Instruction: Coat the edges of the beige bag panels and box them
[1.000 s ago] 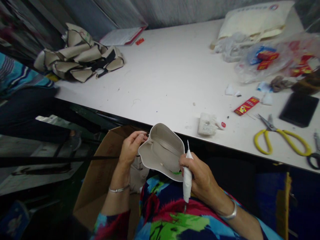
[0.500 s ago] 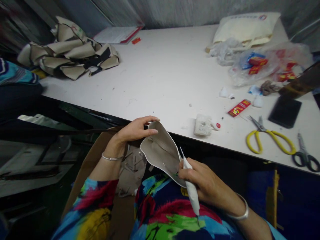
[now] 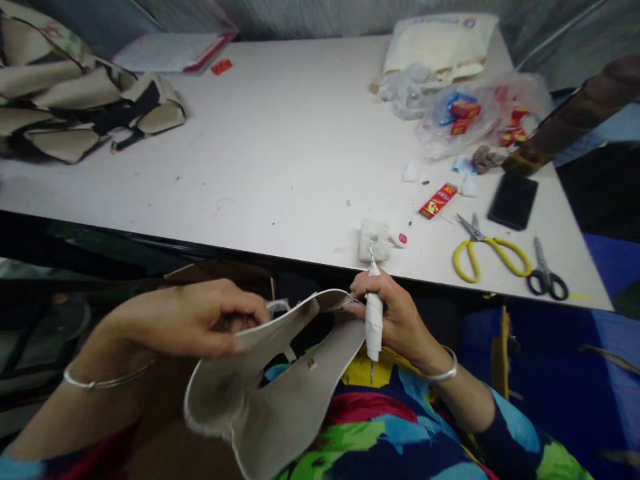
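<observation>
A heap of beige and black pieces (image 3: 70, 90) lies on the leftmost visible stretch of the white table (image 3: 280, 147), and just right of it a red-edged folder (image 3: 165, 53) rests along the far edge. The left hand (image 3: 185, 320), with a thin bangle, is half closed, thumb and curled fingers pinching the upper rim of a beige bag (image 3: 280, 420). A small orange packet (image 3: 221, 67) sits beside the folder. The beige bag is off the table, in front of the near edge, tilted with its mouth gaping. The right hand (image 3: 395, 310) is closed around a white-wrapped tool (image 3: 373, 327), metal tip up, its fingertips at the bag's right end. A pale block (image 3: 371, 243) sits by the near edge. Further right, a cloth bag (image 3: 440, 43) lies by the far right corner, then a clear plastic bag (image 3: 435, 133) with red packets and a red box (image 3: 439, 201). Yellow-handled scissors (image 3: 479, 235), a dark flat slab (image 3: 513, 201) and black-handled scissors (image 3: 543, 267) lie toward the near right corner; a brown cylinder (image 3: 575, 113) leans out past the right edge
</observation>
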Tool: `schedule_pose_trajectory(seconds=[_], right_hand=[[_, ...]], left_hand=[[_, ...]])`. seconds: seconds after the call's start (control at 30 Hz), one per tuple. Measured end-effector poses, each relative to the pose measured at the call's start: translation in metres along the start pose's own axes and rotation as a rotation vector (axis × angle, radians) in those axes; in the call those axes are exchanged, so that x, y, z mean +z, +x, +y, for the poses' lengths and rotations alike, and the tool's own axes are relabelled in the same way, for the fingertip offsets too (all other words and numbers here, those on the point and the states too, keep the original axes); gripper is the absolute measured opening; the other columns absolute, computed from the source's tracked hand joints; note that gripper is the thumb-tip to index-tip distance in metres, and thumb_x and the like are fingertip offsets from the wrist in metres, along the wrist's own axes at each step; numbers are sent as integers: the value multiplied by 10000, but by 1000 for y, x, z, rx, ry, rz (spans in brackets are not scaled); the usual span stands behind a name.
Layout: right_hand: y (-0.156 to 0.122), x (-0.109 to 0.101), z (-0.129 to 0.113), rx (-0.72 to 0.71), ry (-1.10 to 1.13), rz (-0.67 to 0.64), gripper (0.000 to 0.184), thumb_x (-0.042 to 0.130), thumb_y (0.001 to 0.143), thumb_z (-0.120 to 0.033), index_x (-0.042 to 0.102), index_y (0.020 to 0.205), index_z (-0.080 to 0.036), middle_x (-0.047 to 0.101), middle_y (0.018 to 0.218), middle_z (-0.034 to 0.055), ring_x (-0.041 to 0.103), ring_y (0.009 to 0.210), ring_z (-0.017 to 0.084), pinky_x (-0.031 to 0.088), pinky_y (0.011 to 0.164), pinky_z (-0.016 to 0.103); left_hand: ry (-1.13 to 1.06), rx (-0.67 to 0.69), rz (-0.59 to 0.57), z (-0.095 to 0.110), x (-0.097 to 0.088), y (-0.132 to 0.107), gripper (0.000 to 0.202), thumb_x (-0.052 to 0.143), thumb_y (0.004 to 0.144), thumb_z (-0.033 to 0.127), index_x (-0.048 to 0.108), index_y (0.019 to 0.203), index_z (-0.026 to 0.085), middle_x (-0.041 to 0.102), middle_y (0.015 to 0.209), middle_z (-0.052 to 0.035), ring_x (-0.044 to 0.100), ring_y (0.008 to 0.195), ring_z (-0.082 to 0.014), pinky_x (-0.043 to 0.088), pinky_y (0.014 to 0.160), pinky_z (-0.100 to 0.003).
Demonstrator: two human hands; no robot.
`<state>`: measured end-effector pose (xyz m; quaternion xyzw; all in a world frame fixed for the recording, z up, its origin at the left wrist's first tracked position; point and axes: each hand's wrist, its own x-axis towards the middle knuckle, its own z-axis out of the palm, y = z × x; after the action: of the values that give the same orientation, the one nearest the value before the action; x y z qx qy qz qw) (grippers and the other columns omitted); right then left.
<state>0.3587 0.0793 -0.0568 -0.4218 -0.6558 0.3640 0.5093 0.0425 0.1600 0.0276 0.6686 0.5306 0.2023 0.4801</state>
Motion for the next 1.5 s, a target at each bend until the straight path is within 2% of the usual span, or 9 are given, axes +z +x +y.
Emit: schedule_pose_trajectory(seconds=[0.1,0.23,0.43,0.6,0.93,1.07,1.2,1.33,1.5], right_hand=[[4,9,-6,-68,93,-4,173,751,982,-232,608,1075,-260,660,1053,25,661,941,172,566,830,334],[15,18,-10,-159,129,-50,150,720,998,-205,604,1076,-260,665,1048,27,667,970,172,577,844,340],[18,17,-7,-116,16,36,140,683,1010,-182,600,1081,-269,663,1034,25,666,956,182,563,842,346],[16,22,-2,-56,-46,177,155,706,988,-182,612,1080,-265,656,995,4,645,894,172,538,818,329],[18,24,0,-44,-94,155,95,654,1031,-243,616,1118,-246,651,989,27,632,895,176,547,813,322],[4,13,10,-20,-25,143,298,658,1047,-445,613,1269,-252,697,1037,47,690,902,184,587,820,329],[-9,-11,18,44,-40,288,502,544,1040,-656,674,1297,-244,707,1071,73,710,927,208,595,835,352],[-11,-36,24,182,-205,478,284,585,1076,-475,704,1143,-226,707,935,38,691,839,193,569,792,338],[-1,-46,32,343,-170,566,266,721,989,-452,637,1065,-211,683,781,-18,678,686,171,544,653,296]], left_hand=[[-190,-41,-254,14,9,-3,505,874,507,749,744,594,269,627,553,-87,613,503,-229,506,470,-316],[-213,99,-305,33,38,41,539,945,521,633,865,872,232,787,1006,-191,738,1052,-401,612,928,-485],[-323,14,-459,39,68,64,419,936,604,356,867,989,207,812,1054,-154,764,1056,-402,615,934,-488],[-149,105,-319,32,80,52,310,839,685,229,874,992,238,823,996,-103,777,971,-337,622,898,-422],[-15,228,7,9,106,39,155,726,852,323,856,900,252,807,920,-91,752,881,-283,596,844,-377],[-92,144,96,-8,89,49,201,794,801,429,821,758,234,761,783,-87,711,745,-264,581,692,-339],[-430,-145,245,-24,55,76,343,953,533,438,752,688,208,699,646,-48,628,551,-197,522,514,-283],[-667,-368,189,-18,52,87,488,999,427,492,704,691,206,632,555,-30,530,414,-163,421,387,-265],[-753,-338,-19,7,110,81,437,989,527,455,698,716,190,634,573,-27,539,460,-148,430,439,-253]])
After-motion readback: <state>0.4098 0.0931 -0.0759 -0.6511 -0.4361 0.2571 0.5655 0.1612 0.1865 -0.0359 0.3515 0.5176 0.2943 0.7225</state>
